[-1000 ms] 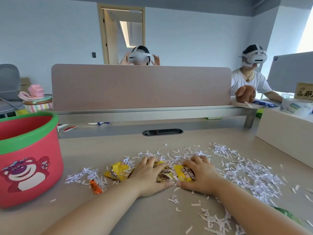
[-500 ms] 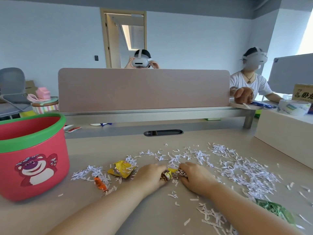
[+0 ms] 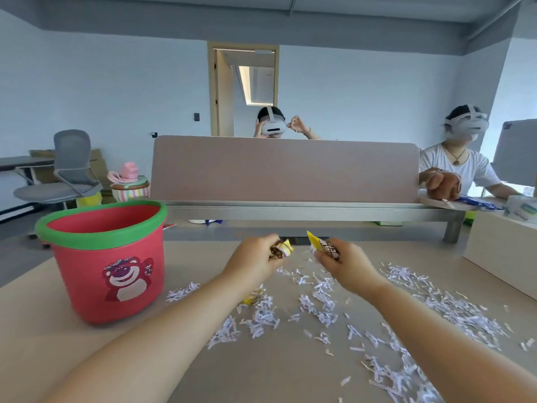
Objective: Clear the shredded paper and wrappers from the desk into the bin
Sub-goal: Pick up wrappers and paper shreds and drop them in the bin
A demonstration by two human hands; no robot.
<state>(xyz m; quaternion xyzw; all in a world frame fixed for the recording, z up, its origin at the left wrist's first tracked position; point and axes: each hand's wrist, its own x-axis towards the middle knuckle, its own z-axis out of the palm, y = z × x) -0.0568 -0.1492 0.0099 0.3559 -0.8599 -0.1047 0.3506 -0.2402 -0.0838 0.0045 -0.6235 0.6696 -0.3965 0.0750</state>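
My left hand (image 3: 252, 261) is raised above the desk, shut on a crumpled yellow and brown wrapper (image 3: 282, 248). My right hand (image 3: 341, 264) is also lifted, gripping a yellow wrapper with dark print (image 3: 322, 246). White shredded paper (image 3: 319, 303) lies scattered over the desk (image 3: 276, 370) beneath and to the right of both hands. Another yellow wrapper (image 3: 252, 298) peeks out under my left forearm. The red bin with a green rim and a bear picture (image 3: 107, 257) stands upright on the desk at the left, apart from my left hand.
A pink divider panel (image 3: 284, 170) runs along the desk's far edge. Two people wearing headsets sit behind it. A raised beige block (image 3: 499, 251) borders the desk at the right. A grey office chair (image 3: 66, 175) stands at the far left.
Both hands have lifted off the desk, each carrying a wrapper they had gathered from the shreds. The view has tilted up and the bin now appears closer to centre.
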